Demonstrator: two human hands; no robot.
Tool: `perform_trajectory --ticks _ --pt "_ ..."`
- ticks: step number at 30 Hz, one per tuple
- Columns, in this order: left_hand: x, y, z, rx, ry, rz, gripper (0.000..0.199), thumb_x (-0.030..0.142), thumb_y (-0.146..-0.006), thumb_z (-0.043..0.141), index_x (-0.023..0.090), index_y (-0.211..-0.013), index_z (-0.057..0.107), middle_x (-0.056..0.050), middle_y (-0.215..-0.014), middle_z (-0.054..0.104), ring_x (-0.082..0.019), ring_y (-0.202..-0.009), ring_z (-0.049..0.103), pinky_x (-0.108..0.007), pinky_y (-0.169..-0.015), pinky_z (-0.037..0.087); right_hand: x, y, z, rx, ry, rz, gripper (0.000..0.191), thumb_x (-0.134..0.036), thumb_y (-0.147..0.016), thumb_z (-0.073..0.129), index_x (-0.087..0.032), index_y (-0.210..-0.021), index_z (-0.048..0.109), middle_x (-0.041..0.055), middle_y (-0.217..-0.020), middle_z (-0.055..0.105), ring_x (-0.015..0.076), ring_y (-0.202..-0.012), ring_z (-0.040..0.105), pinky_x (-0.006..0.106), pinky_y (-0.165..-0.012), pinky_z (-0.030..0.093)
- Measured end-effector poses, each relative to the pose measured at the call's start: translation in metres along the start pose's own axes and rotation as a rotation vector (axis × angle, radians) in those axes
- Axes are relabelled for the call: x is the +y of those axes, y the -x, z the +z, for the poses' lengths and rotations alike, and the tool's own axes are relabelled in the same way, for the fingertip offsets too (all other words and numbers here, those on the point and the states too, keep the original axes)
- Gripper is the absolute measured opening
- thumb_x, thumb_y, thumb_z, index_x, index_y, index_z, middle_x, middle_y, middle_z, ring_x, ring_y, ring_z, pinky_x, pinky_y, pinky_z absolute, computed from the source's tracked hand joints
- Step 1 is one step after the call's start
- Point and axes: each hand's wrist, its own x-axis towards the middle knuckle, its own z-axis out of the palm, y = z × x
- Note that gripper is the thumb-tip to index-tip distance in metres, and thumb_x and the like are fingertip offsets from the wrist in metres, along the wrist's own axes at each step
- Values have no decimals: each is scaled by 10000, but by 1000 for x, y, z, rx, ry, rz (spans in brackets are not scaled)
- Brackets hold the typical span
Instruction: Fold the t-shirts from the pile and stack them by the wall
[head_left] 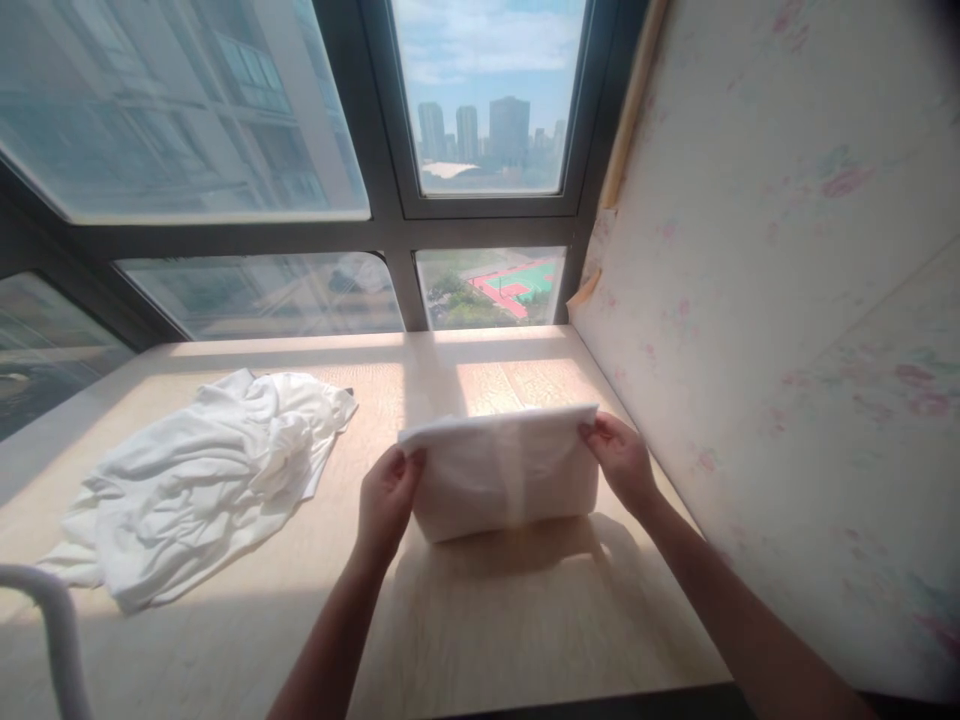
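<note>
A folded white cloth [510, 475] is stretched between my two hands, its upper edge lifted and its lower edge close to the wooden surface. My left hand [388, 497] pinches its upper left corner between thumb and fingers. At the upper right corner, my right hand [619, 460] grips the cloth the same way. Sunlight shines through the fabric, and a shadow falls beneath it. Left of my hands lies a crumpled white garment [202, 480], loosely heaped and touched by neither hand.
The pale wooden surface [525, 620] runs up to dark-framed windows [390, 210]. A wall with floral wallpaper [787, 300] rises close on the right, with peeling paper [585, 288] near the window. A curved pale tube [56, 630] enters at lower left.
</note>
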Motion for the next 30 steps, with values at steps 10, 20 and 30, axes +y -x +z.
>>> perform_trajectory --ticks 10,20,30 --pt "-53 -82 66 -76 -409 -189 356 255 -853 553 192 -1191 641 -112 -1005 747 -270 -924 701 -366 -824 516 90 -66 73 -65 380 159 530 -185 -747 567 -175 -1275 615 66 -944 722 211 -849 681 318 -788 539" --pt "-41 -51 71 -40 -572 39 556 284 -922 504 152 -1460 453 -191 -1428 553 -337 -1340 499 -503 -1084 401 55 -24 74 -109 593 -86 448 -181 -880 491 -164 -1314 598 192 -1437 521 347 -1311 475 515 -1048 425" --pt "-52 -16 86 -206 -606 261 417 270 -928 497 216 -1327 604 -129 -1492 529 -347 -1384 467 -613 -1127 346 19 48 151 -284 833 -141 497 -408 -1000 440 -252 -1466 512 68 -1585 412 313 -1469 325 514 -1198 204"
